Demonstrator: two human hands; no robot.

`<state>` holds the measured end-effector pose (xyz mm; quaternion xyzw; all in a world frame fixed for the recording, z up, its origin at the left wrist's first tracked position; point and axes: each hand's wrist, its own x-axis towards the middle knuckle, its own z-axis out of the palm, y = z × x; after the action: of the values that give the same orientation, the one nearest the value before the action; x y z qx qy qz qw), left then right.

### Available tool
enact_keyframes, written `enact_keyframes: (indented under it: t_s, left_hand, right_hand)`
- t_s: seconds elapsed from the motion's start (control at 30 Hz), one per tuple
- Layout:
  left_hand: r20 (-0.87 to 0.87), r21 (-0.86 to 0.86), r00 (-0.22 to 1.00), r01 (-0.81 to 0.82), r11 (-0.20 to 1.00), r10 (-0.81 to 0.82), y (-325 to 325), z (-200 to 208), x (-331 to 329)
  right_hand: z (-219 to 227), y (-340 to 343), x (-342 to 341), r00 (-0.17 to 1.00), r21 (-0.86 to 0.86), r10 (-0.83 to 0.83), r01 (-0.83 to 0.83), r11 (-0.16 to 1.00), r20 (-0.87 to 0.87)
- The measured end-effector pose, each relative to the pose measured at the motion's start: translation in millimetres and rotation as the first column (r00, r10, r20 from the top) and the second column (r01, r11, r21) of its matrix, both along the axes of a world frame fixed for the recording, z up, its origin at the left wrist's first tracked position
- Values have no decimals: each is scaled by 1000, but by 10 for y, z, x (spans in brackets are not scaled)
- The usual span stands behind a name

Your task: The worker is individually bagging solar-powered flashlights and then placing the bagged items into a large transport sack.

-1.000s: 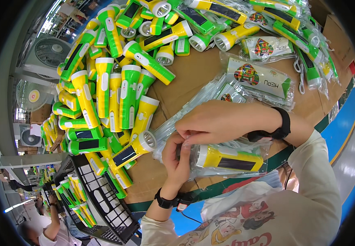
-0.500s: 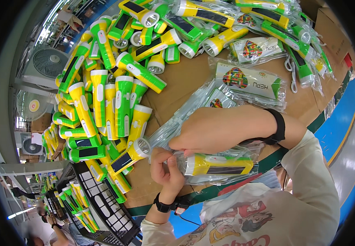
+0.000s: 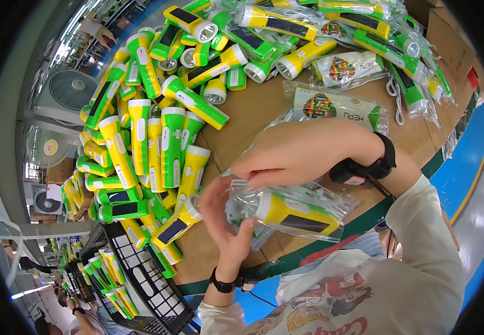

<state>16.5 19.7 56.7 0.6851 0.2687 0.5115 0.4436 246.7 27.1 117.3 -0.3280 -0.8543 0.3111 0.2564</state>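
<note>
A yellow flashlight [image 3: 278,213] with a white head and a dark panel lies inside a clear plastic bag [image 3: 339,204] close to my body, its head toward my left hand. At the bag's head end, my left hand [image 3: 225,220] curls around the crinkled plastic, thumb near the flashlight's head. My right hand [image 3: 303,153] arches over from above, its bent fingertips at the top of the same bag end. Part of the plastic between the hands is hidden by my fingers. Beneath the right hand lie more clear bags, largely covered.
Loose yellow and green flashlights [image 3: 172,148] are heaped on the left of the cardboard-covered table [image 3: 239,114]. Bagged flashlights [image 3: 281,25] pile up at the far side. A flat bag with a printed box [image 3: 337,109] lies beyond my right hand. A black crate [image 3: 141,268] stands lower left.
My left hand has opened out from a tight pinch to a wider curl around the bag's end. The bagged flashlight has tilted, its head now higher. My right hand has shifted slightly up.
</note>
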Motion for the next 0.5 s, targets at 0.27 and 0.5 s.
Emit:
enact_keyframes:
  t_s: [0.27,0.5]
  left_hand:
    - [-97,-462,939,252,850,-331,-25,-59,-170]
    - [-157,-465,958,143,874,-240,-51,-151,-87]
  right_hand:
    - [23,-2,-227,987,57,-54,46,997,150]
    - [-152,20,-243,990,39,27,-32,999,139]
